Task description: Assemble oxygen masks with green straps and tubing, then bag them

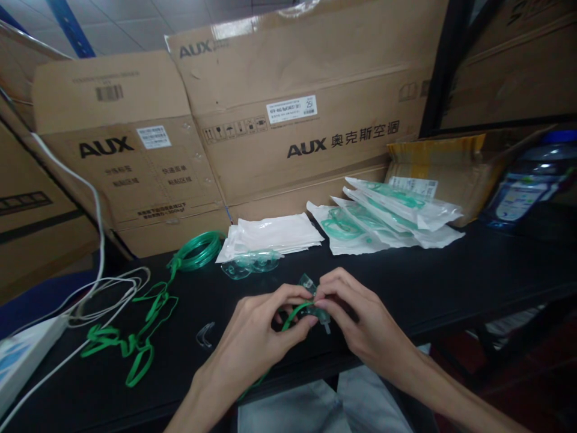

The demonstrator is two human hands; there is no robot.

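Observation:
Both hands meet over the front of the black table. They hold a translucent green plastic mask with a short pale spout pointing down. My left hand pinches the mask's left side together with a green elastic strap. On the right, the fingertips of my right hand are closed at the mask's upper edge, where the strap meets it. Fingers cover much of the mask. The strap hangs below my left hand towards the table edge. A small clear curved plastic piece lies left of my left hand.
Behind are clear green masks, white packets and pouches with green contents. Coiled green tubing, loose green straps and a white power strip with cable lie left. Cartons and a blue bottle stand at the back.

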